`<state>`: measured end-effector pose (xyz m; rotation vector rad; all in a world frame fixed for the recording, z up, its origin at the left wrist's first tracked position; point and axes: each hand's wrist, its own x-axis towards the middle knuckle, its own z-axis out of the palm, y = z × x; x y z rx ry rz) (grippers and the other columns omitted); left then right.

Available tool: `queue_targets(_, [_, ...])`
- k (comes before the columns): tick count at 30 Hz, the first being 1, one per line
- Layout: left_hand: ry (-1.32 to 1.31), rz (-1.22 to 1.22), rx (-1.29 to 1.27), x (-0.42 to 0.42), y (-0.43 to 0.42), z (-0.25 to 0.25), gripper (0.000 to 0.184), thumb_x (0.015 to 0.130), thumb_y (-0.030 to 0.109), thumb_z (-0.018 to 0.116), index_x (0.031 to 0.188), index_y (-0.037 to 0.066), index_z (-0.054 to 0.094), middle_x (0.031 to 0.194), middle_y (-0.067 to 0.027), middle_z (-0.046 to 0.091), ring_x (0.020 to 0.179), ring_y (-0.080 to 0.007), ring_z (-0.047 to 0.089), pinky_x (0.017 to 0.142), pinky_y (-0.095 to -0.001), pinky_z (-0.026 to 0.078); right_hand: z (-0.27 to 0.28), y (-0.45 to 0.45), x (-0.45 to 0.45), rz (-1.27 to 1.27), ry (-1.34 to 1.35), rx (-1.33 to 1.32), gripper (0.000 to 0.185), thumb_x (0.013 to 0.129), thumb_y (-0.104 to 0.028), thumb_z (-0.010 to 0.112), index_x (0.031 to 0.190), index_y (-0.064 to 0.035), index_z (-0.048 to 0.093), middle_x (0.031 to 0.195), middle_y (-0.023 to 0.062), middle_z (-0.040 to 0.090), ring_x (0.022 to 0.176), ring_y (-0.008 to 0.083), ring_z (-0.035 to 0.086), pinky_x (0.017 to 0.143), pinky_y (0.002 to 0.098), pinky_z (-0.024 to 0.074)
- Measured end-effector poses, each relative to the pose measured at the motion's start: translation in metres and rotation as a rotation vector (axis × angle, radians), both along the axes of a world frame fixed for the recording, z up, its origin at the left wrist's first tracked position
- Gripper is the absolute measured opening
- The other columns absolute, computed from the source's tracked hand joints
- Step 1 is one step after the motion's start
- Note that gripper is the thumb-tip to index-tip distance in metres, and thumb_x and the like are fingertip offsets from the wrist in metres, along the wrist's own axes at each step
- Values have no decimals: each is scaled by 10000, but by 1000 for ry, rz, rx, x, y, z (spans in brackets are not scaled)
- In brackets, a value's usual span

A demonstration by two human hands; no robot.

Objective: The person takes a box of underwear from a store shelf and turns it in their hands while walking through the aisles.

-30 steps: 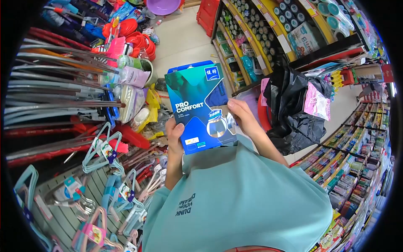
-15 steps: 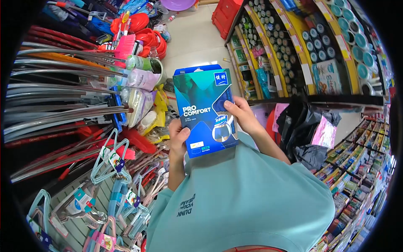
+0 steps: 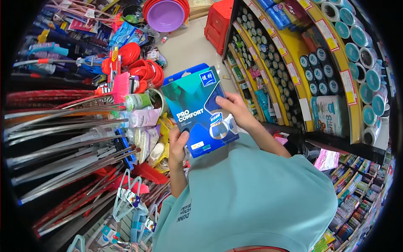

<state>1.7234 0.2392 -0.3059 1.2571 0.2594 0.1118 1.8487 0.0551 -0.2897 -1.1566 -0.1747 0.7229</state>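
Both of my hands hold a blue-green underwear box [image 3: 194, 119] marked "PRO COMFORT", front face up, before my chest. Closed on the box's lower left edge is my left hand [image 3: 178, 145], its thumb on the front. My right hand [image 3: 236, 110] grips the right edge, with its thumb pressed on the front near a dark cut-out panel. A blue top part of the box, with a small size mark, shows past the far edge. The fingers under the box are hidden.
To the left stand many metal and red poles [image 3: 71, 122], a pink brush [image 3: 121, 87] and hangers [image 3: 126, 195]. Stacked basins [image 3: 166, 19] and a red plastic stool [image 3: 218, 26] stand ahead on the tiled floor. Shelves [image 3: 300, 71] with cans and packs line the right side.
The view has shifted, so the shelves and poles sit lower in the frame. The box is turned slightly anticlockwise and lies a little further left, still in both hands.
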Motion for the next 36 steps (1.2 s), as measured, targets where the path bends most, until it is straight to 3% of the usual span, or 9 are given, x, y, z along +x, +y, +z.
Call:
queue_targets(5, [27, -215, 116, 50, -6, 2, 370, 843, 310, 569, 921, -50, 609, 760, -14, 575, 713, -81, 497, 624, -240, 381, -8, -17, 41, -105, 131, 74, 330, 926, -257, 574, 1085, 32, 595, 971, 86, 660, 822, 116, 633, 729, 238, 510])
queue_targets(12, [52, -203, 27, 108, -5, -9, 360, 850, 292, 553, 926, -53, 622, 787, -19, 615, 696, -72, 509, 611, -229, 384, -10, -13, 89, -134, 209, 87, 357, 935, -260, 547, 1118, 46, 564, 984, 104, 651, 827, 123, 634, 725, 237, 511])
queue_targets(19, [78, -213, 82, 189, 33, -29, 352, 844, 294, 546, 773, -46, 603, 639, -7, 556, 599, -67, 472, 528, -251, 336, -26, 20, 164, -150, 261, 11, 369, 924, -286, 555, 1099, 37, 571, 968, 96, 653, 815, 123, 640, 713, 230, 512])
queue_targets(20, [74, -183, 71, 199, 37, -35, 357, 847, 294, 549, 720, -38, 582, 621, -1, 539, 586, -65, 462, 515, -257, 324, -25, 27, 179, -134, 274, -7, 367, 924, -287, 555, 1097, 35, 573, 964, 93, 654, 816, 121, 640, 712, 228, 512])
queue_targets(31, [31, 88, -5, 276, 87, -24, 370, 854, 305, 550, 770, -52, 601, 672, -29, 584, 629, -81, 496, 556, -249, 368, -10, 119, 310, 162, 193, -56, 362, 924, -310, 554, 1054, 26, 588, 926, 73, 656, 786, 98, 628, 694, 224, 504])
queue_targets(36, [20, 358, -2, 274, 82, -22, 368, 861, 290, 548, 762, -61, 595, 660, -28, 575, 617, -72, 489, 537, -247, 360, -16, 154, 338, 404, 193, -80, 382, 927, -312, 547, 1075, 38, 583, 937, 82, 658, 804, 107, 627, 712, 236, 502])
